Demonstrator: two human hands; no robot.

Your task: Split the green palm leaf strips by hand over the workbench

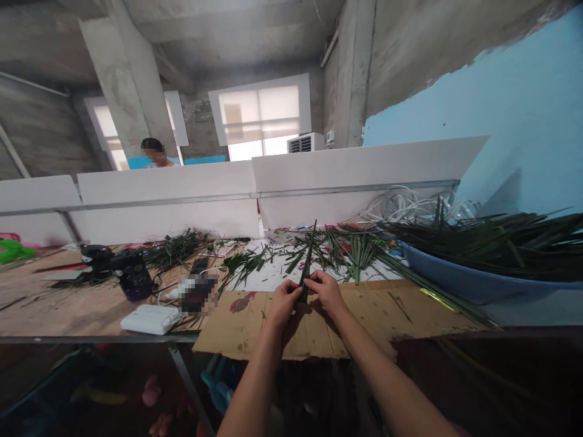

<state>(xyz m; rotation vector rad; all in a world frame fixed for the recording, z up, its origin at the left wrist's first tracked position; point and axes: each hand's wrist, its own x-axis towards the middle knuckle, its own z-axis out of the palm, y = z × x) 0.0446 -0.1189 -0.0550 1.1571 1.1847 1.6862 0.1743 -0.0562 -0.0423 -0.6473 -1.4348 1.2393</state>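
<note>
A long, narrow green leaf strip [310,254] stands nearly upright between my two hands, its pointed tip up and away from me. My left hand [286,301] pinches its lower part from the left. From the right, my right hand [326,289] closes thumb and fingers on the same part. Both hands are just above a sheet of brown cardboard [364,321] at the table's front edge. Beyond them, cut leaf pieces [359,252] lie in loose bunches and scraps on a white surface.
A blue basin [449,282] heaped with long leaves stands at the right. A yellow cutter [438,299] lies on the cardboard. To the left are a white power bank [149,320], a dark cup [132,276] and a leaf pile [175,249]. White partitions [168,182] rise behind; a person [153,152] is beyond.
</note>
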